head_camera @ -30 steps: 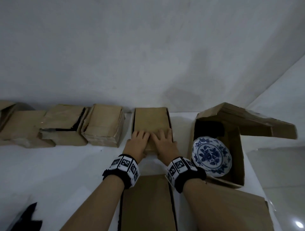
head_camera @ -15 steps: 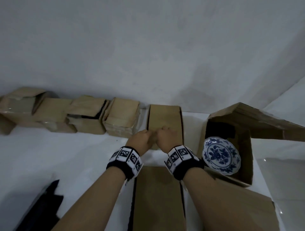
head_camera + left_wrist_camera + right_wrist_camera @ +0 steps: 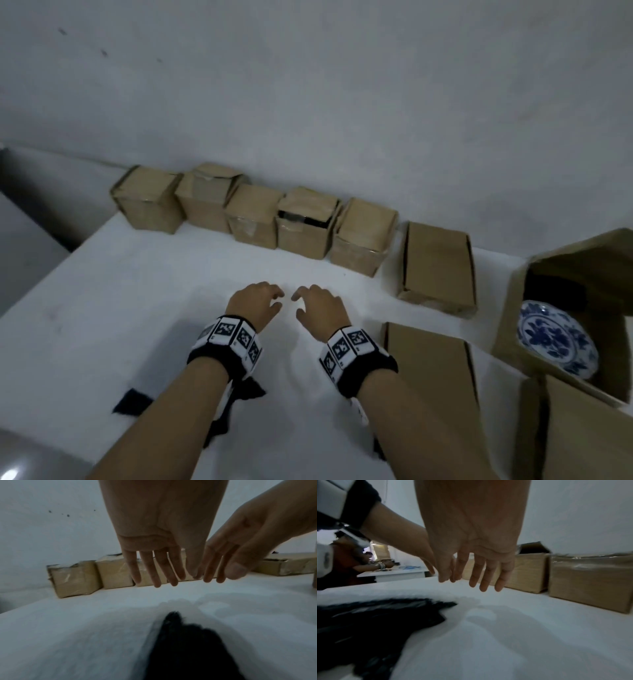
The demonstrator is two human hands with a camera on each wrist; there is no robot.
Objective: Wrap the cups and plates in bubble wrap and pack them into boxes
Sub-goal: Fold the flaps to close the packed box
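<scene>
Both hands off the flat box (image 3: 436,265) now, L hand (image 3: 255,305) & R hand (image 3: 320,310) over bare table (image 3: 137,308), fingers loosely spread, holding nothing. Box looks done; plate (image 3: 556,337) in open box (image 3: 520,318) far right prob next.

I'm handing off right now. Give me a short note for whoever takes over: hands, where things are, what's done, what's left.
Left hand and right hand: both empty, fingers relaxed, above the white table.
Five small boxes stand in a row by the wall; one has its top gaping. A long closed box lies right of them.
The plate sits unwrapped in the open box, far right.
Left: wrap that plate and pack it. No bubble wrap or cups in view.
</scene>
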